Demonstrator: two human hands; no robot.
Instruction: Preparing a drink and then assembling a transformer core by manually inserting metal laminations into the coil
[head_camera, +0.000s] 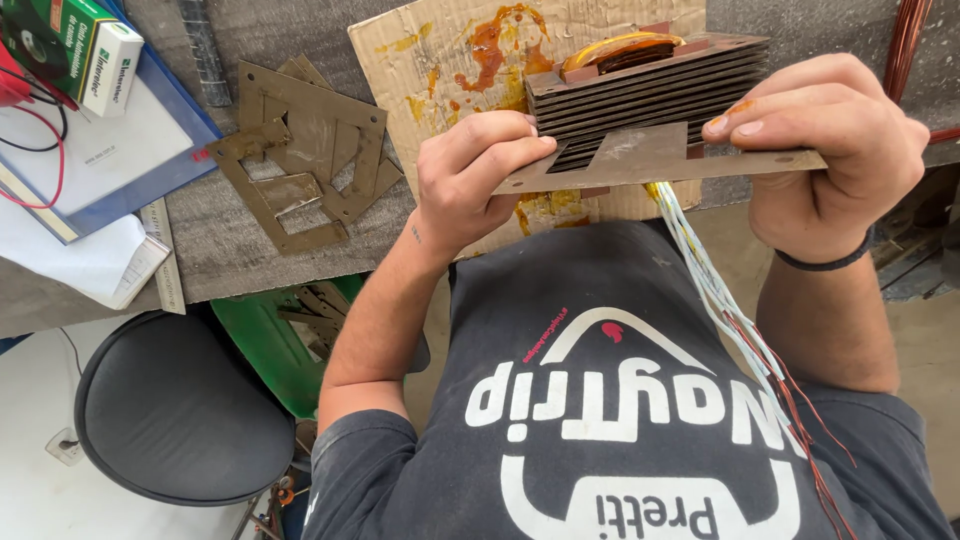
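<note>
Hands first: the left hand (470, 175) pinches one end of a thin E-shaped plate (655, 158), thumb and fingers pressed on it, while the right hand (830, 150) grips the other end, fingertips on top. The plate sits at the bottom edge of the core stack (650, 95), held above stained cardboard (440, 50) at the bench edge.

Thin plates bend easily, so a skewed push could, I judge, kink this one or jam it against the coil (620, 47). Its edges look sharp enough to cut a finger, and the wires (715, 290) hanging from the stack could snag.

Loose plates (300, 150) lie left of the cardboard. At the top left corner a small white-and-green box (112, 65) rests against a green one (60, 35) (both rectangular), on a blue-edged board (110, 150).
</note>
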